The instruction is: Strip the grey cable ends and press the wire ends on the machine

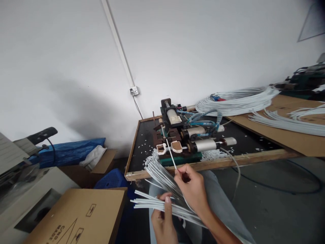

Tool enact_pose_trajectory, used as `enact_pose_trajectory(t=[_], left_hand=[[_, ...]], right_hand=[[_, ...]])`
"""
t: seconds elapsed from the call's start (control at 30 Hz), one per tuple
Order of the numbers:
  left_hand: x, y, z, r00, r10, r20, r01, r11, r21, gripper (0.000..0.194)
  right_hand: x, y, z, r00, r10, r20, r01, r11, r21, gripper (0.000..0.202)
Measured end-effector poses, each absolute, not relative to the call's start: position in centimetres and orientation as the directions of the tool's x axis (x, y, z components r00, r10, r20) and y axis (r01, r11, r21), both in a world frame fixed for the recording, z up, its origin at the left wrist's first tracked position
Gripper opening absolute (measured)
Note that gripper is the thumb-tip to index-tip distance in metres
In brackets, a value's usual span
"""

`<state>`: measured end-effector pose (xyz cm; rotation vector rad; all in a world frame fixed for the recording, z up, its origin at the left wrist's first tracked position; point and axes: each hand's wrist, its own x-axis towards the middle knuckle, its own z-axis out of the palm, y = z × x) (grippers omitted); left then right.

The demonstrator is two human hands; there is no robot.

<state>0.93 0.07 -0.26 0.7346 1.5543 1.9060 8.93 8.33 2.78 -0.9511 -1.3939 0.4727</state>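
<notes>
One slim, straight white wire [171, 155] runs from the pinched thumb and forefinger of my right hand [191, 186] up into the machine [174, 118] on the table [142, 174]. My left hand [164, 220] curls around a white wire bundle [146, 203], thumb pressed on top; grey-white strands [162, 174] drape over the near edge, beside scattered clippings [213, 155].

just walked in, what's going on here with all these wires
The person's right hand pinches one white wire, its far end at a pneumatic machine on the black-topped table. The left hand holds a bundle of similar wires. Small white pieces lie scattered around the machine.
</notes>
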Motion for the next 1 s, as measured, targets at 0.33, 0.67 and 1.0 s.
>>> enact_pose_trajectory(t=[0.33,0.67,1.0], left_hand=[[1.3,0.0,0.4,-0.669,0.743,0.032,-0.164,-0.188,0.968,0.051],[1.0,0.2,-0.8,-0.698,0.714,0.055,-0.096,-0.169,0.981,0.054],[1.1,0.1,-0.1,-0.698,0.713,0.068,-0.084,-0.175,0.981,0.056]], right_hand=[[8.6,8.8,2.4,0.154,0.779,0.608,0.264,0.561,-0.785,0.023],[8.5,9.1,2.3,0.147,0.771,0.619,0.283,0.567,-0.774,0.023],[8.4,9.2,2.2,0.153,0.77,0.619,0.273,0.569,-0.775,0.021]])
